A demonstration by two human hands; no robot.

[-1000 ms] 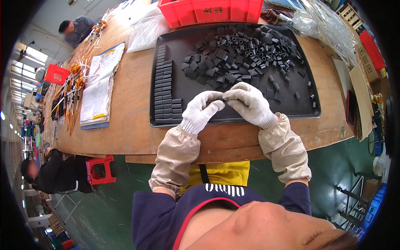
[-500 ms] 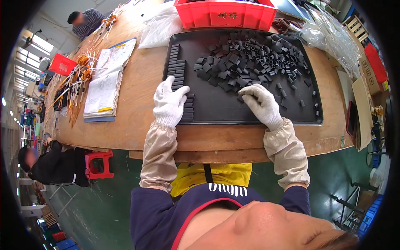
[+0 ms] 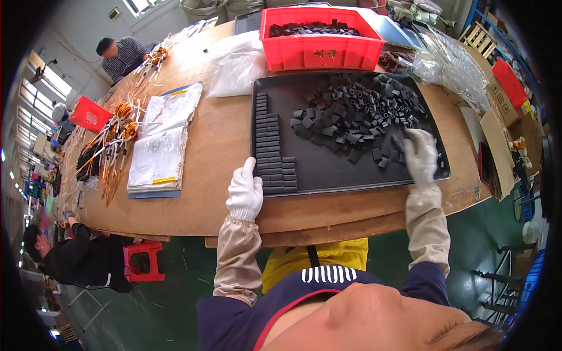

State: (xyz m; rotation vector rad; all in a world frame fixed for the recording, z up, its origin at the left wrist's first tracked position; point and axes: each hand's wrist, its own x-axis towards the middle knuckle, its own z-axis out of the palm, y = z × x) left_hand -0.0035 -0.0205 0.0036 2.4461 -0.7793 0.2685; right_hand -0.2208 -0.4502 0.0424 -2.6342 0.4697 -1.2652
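Observation:
A black tray (image 3: 339,186) lies in front of me, holding many short black tube pieces. A loose heap of tube pieces (image 3: 345,111) covers its middle and far right. Along the left wall, tube pieces lie side by side in neat stacked rows (image 3: 269,146). My left hand (image 3: 244,193), in a white knit glove, rests at the tray's near left corner, index finger stretched and thumb apart, beside the rows. Over the tray's right part is my gloved right hand (image 3: 421,155), smeared by motion, near the heap's edge; whether it holds a piece is unclear.
A red bin (image 3: 322,55) of black pieces stands behind the tray. Left are a plastic bag (image 3: 237,73), paper sheets (image 3: 155,149) and bundled wires with orange coils (image 3: 120,131). Clear wrap (image 3: 453,64) and cardboard (image 3: 497,146) lie right. Two people sit at left.
My left hand has moved off the rows to the tray's near left corner. My right hand has gone from the heap's near edge toward the right. The whole view has shifted, showing the red bin's contents.

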